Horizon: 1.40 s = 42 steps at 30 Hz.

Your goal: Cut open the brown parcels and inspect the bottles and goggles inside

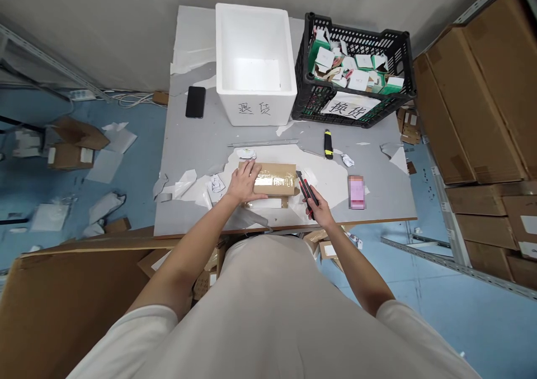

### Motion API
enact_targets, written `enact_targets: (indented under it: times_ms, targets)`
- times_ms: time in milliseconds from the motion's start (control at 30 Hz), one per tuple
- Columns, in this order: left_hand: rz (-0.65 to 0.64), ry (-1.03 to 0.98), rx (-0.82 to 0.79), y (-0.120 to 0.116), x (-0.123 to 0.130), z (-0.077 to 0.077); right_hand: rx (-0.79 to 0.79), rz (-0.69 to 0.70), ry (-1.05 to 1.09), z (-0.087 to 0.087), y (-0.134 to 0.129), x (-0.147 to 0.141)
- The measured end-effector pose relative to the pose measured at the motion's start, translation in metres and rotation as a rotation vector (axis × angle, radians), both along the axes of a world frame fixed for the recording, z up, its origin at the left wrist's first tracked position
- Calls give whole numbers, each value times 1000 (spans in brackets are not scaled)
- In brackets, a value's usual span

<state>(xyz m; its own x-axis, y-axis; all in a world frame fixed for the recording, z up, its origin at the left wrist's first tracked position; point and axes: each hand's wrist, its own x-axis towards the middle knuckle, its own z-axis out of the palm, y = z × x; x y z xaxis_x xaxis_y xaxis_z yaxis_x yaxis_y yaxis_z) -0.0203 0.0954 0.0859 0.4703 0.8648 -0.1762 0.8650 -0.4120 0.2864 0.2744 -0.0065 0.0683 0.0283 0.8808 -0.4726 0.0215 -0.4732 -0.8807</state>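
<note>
Pressing your left hand (244,184), fingers spread, on the taped carton (280,179), long axis running left-right. Your right hand (319,208) is nearer its right end, gripping the red-black knife (308,193), tip angling toward that end.

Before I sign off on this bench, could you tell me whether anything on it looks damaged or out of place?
Yes: torn white scraps lie left of the taped cardboard box, and a crumpled piece of paper sits by the yellow-and-black cutter, like loose litter.
</note>
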Motion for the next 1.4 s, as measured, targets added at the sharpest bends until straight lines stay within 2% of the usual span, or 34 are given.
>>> enact_targets:
  times_ms: [233, 633, 1100, 1300, 1400]
  targets:
    - [6, -2, -9, 0, 1, 1, -21, 33, 21, 3, 2, 5]
    - [3, -12, 6, -3, 5, -7, -39, 201, -17, 12, -4, 25]
    - [4, 8, -45, -3, 5, -5, -146, 323, 44, 17, -39, 38]
    - [12, -29, -11, -3, 4, -9, -174, 358, -17, 17, -36, 44]
    - [1, -73, 17, -2, 2, -12, -155, 301, -44, 16, -37, 56]
